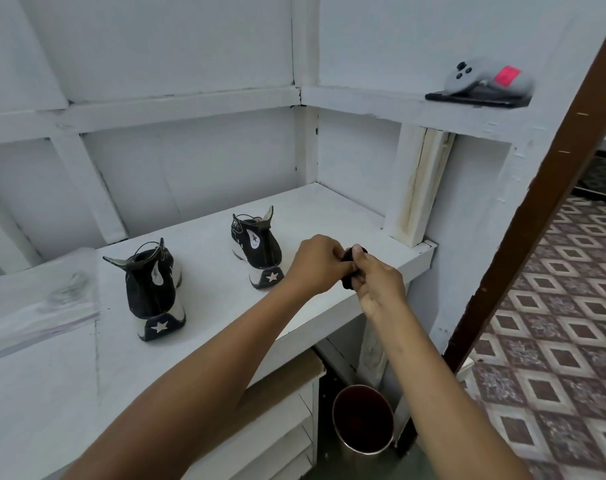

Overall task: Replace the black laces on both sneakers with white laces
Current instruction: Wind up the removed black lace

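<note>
Head view — left hand, right hand both gripping black bundle, bin contents unclear

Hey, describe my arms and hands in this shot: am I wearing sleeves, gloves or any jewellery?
The left arm and right arm are bare as far as the picture shows, with no sleeves in view. The left hand and right hand have no gloves, and no watch, bracelet or ring shows.

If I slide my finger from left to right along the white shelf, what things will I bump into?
clear plastic bag → near sneaker → far sneaker → left hand → right hand, both hands pinching a black bundle.
</note>
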Motion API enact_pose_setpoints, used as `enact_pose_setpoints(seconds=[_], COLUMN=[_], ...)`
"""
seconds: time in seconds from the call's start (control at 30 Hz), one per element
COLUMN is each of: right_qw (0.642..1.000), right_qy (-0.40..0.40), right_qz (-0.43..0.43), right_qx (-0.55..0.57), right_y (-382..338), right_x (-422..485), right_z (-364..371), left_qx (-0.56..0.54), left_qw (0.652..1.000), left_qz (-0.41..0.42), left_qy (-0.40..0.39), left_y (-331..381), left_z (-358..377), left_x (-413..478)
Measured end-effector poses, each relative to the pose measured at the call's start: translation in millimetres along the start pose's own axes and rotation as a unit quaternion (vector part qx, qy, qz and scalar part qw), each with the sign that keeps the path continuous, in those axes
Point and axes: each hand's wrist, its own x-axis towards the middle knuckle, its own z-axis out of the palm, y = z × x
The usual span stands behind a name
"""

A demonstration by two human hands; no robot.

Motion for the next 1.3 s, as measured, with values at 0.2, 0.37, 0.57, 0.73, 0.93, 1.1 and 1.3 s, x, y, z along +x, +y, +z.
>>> enact_pose_setpoints(seconds=[0.2,0.37,0.57,0.73,0.93,1.1,1.3], right_qw=[1.000,0.999,0.988,0.963,0.956,0.963,0.960], right_qy=[0.005,0.015,-0.020,0.116,0.138,0.123,0.124], right_qz=[0.000,-0.024,-0.031,-0.113,-0.128,-0.138,-0.121], right_qx=[-0.007,-0.039,-0.153,-0.215,-0.226,-0.197,-0.221], right_y=[-7.7,-11.3,-25.2,-19.4,-29.9,-34.2,-27.0], right_x=[1.2,8.1,12.6,21.8,21.2,26.0,38.5], right_z=[-9.8,-23.2,-48.3,-59.9,-72.5,-91.0,-99.4], left_qx=[-0.008,-0.006,-0.045,-0.087,-0.094,-0.113,-0.123], left_qw=[1.000,1.000,0.996,0.992,0.991,0.989,0.985], left_qz=[0.007,0.005,-0.015,-0.017,-0.021,-0.044,-0.034], left_qy=[-0.009,-0.028,-0.077,-0.088,-0.089,-0.086,-0.114], left_y=[6.0,13.1,11.8,24.4,31.3,23.0,20.8], left_z=[13.0,23.9,34.1,51.5,69.5,66.8,68.1], left_x=[7.0,14.6,29.4,38.3,42.7,51.6,60.5])
